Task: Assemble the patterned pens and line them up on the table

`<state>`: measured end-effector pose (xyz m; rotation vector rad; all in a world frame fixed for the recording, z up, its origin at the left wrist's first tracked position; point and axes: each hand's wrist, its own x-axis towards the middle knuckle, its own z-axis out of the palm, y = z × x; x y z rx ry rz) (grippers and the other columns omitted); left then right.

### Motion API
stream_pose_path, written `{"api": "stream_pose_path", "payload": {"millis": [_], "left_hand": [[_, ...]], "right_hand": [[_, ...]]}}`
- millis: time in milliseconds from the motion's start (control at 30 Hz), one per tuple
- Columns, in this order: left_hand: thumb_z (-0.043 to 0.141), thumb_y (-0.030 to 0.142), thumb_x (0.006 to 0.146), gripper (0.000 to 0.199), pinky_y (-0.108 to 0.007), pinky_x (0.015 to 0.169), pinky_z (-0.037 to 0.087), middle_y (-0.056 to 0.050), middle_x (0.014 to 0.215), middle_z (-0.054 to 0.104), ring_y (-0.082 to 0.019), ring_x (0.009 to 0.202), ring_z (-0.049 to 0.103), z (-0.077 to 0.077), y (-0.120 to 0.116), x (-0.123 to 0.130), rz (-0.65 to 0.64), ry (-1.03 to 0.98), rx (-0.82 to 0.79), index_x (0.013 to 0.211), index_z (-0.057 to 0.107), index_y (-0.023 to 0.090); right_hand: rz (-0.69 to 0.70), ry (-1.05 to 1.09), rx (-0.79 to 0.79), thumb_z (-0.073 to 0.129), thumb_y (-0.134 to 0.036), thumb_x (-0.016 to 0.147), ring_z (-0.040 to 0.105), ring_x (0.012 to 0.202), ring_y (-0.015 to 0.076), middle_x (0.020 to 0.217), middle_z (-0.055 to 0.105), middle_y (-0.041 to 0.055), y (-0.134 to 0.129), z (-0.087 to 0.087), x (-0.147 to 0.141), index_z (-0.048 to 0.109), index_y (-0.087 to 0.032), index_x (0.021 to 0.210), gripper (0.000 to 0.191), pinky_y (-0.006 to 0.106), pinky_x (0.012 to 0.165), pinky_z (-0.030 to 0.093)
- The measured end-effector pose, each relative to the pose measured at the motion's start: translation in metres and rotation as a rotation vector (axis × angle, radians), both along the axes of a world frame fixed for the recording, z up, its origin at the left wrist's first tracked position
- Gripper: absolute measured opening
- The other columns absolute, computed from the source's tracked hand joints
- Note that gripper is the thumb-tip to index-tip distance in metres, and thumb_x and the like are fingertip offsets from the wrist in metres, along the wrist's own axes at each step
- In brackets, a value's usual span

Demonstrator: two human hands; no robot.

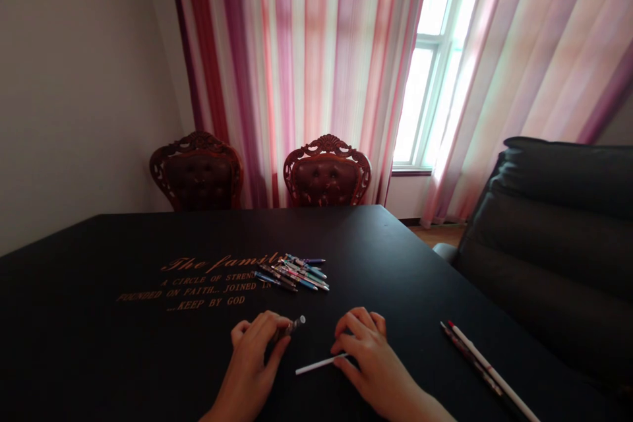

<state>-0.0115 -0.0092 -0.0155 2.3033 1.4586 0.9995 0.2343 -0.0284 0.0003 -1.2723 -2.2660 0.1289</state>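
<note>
In the head view, my left hand [258,348] is closed, with thumb and fingers pinching a small dark cylindrical piece [295,325]. This piece has a pale round end that points to the right, and the fingers cover the rest of it. Across from it, my right hand [366,351] has its thumb and fingertips closed on a thin white stick [314,366]. The stick lies low over the black tabletop, its free end toward the left hand. A loose pile of pens [297,275] in several colours lies beyond both hands.
Two long slim rods, one white with a red tip [494,376] and one dark and patterned [469,357], lie at the right of the black table [123,369]. Two carved chairs [327,178] stand behind its far edge. A dark padded seat [558,244] is close on the right.
</note>
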Motion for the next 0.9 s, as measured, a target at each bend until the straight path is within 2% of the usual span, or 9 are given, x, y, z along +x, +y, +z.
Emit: {"api": "stream_pose_path", "payload": {"millis": [200, 367, 700, 900], "left_hand": [[0.055, 0.027, 0.091, 0.012, -0.038, 0.085, 0.033, 0.001, 0.1, 0.069, -0.022, 0.094, 0.064, -0.001, 0.002, 0.0, 0.016, 0.027, -0.012, 0.101, 0.059, 0.03], [0.054, 0.024, 0.09, 0.013, -0.037, 0.085, 0.033, 0.001, 0.098, 0.069, -0.021, 0.091, 0.063, 0.0, 0.002, 0.001, -0.008, 0.049, -0.017, 0.1, 0.059, 0.03], [0.054, 0.019, 0.089, 0.018, -0.036, 0.084, 0.034, 0.001, 0.097, 0.069, -0.02, 0.089, 0.063, 0.007, -0.003, 0.004, -0.055, 0.111, 0.023, 0.1, 0.062, 0.031], [0.055, 0.017, 0.089, 0.021, -0.036, 0.084, 0.033, 0.002, 0.098, 0.069, -0.02, 0.091, 0.063, 0.006, -0.004, 0.004, -0.071, 0.141, 0.036, 0.102, 0.062, 0.032]], "right_hand": [[-0.061, 0.091, 0.023, 0.062, -0.015, 0.084, 0.053, 0.099, 0.0218, 0.099, 0.063, -0.0007, -0.002, 0.007, 0.004, 0.062, -0.026, 0.085, 0.011, 0.039, 0.086, 0.03], [-0.16, 0.16, 0.094, 0.058, -0.014, 0.087, 0.056, 0.087, 0.019, 0.084, 0.065, -0.0016, -0.002, 0.012, 0.014, 0.06, -0.024, 0.084, 0.011, 0.038, 0.086, 0.03], [-0.119, 0.136, 0.107, 0.06, -0.017, 0.087, 0.057, 0.088, 0.0187, 0.084, 0.065, -0.0025, -0.003, 0.014, 0.013, 0.063, -0.026, 0.084, 0.01, 0.037, 0.087, 0.029], [-0.11, 0.252, 0.151, 0.059, -0.016, 0.087, 0.056, 0.093, 0.0215, 0.092, 0.065, 0.0006, -0.003, 0.012, 0.016, 0.064, -0.028, 0.097, 0.016, 0.038, 0.085, 0.035]]}}
